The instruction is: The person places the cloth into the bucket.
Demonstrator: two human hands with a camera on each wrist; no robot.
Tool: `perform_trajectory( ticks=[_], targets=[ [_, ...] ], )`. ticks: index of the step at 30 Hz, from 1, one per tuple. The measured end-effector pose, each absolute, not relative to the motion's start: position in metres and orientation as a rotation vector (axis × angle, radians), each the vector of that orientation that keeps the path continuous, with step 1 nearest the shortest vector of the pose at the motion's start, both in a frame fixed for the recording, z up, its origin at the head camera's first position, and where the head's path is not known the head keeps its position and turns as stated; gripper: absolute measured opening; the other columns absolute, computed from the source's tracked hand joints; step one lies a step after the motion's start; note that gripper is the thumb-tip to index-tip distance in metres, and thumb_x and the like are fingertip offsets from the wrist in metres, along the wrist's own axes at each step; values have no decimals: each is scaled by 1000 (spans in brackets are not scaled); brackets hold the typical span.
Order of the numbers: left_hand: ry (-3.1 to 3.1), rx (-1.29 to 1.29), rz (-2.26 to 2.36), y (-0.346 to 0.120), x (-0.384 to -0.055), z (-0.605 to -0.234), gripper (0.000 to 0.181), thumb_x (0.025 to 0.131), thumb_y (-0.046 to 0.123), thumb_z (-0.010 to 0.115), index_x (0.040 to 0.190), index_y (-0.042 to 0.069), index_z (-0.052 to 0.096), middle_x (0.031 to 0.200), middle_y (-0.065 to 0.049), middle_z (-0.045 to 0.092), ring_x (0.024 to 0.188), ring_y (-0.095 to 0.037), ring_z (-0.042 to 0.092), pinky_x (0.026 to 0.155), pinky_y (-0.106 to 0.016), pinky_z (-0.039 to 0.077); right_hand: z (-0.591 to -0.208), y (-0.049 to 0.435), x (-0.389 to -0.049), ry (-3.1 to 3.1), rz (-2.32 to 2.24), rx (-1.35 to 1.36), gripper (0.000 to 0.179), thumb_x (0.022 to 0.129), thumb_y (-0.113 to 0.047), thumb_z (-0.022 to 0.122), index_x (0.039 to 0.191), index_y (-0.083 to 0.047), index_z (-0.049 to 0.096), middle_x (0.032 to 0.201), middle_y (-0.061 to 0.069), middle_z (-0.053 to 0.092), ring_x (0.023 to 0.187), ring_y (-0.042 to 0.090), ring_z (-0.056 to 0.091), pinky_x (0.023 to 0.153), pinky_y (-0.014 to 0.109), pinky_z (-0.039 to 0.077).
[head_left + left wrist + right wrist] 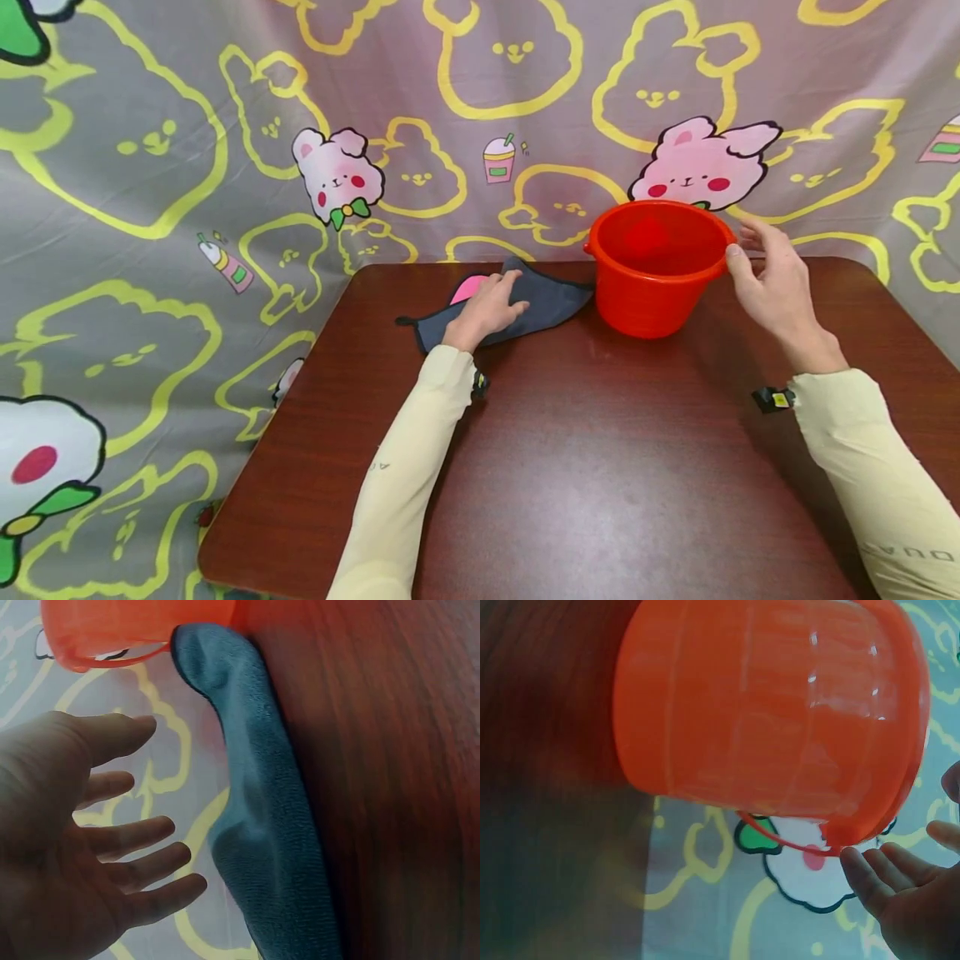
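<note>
A red plastic bucket [648, 304] stands upright toward the back of the table. My right hand [776, 283] is at the right side of its rim, fingers loosely bent; in the right wrist view the fingertips are at the end of the bucket's thin handle [784, 841], and whether they touch it I cannot tell. Left of the bucket lies a dark grey-blue cloth [551, 304] with dark edging, rumpled and partly raised. Over it hovers my left hand [487, 310], its fingers spread and holding nothing. A pink patch [468, 288] shows behind the cloth, mostly hidden.
The dark brown wooden table [600, 467] has rounded corners. A curtain [420, 92] printed with yellow outlines and white rabbits hangs close behind it and along the left side. Each wrist wears a small black camera.
</note>
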State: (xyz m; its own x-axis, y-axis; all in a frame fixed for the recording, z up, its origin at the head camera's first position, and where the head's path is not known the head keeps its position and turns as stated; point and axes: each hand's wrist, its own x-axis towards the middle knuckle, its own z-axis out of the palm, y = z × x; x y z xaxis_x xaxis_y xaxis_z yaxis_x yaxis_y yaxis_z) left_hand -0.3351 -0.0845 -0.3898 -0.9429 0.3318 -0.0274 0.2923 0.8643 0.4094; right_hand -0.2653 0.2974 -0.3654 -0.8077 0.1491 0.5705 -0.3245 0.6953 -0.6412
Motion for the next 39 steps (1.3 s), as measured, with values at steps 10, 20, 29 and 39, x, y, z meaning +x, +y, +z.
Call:
perform_trajectory(
  ticks=[10,20,29,39],
  targets=[
    [2909,391,434,-80,-339,-404,70,94,45,61,153,23,31,153,-12,37,139,-29,34,112,-49,37,-380,309,-273,-2389,1202,17,51,100,-32,47,149,-20,39,138,21,53,99,-2,58,79,2,41],
    [2831,393,185,-77,-338,-413,64,96,35,61,153,23,34,153,-13,32,142,-33,27,111,-54,36,-392,309,-280,-2220,1720,52,53,103,-27,47,151,-10,32,136,14,48,84,-9,62,66,8,52],
    [2890,442,100,-81,-340,-409,45,95,15,56,140,22,53,140,-13,46,130,-31,41,102,-50,45,-392,308,-279,-2100,1992,152,57,103,-26,49,154,-12,29,114,-4,54,87,-4,65,67,12,55],
    [3019,481,196,-86,-345,-402,38,91,8,56,129,13,61,122,-10,65,107,-24,63,90,-40,53,-391,309,-276,-2102,2022,139,58,101,-31,52,153,-16,32,119,-6,55,93,-1,65,68,13,55]
  ],
)
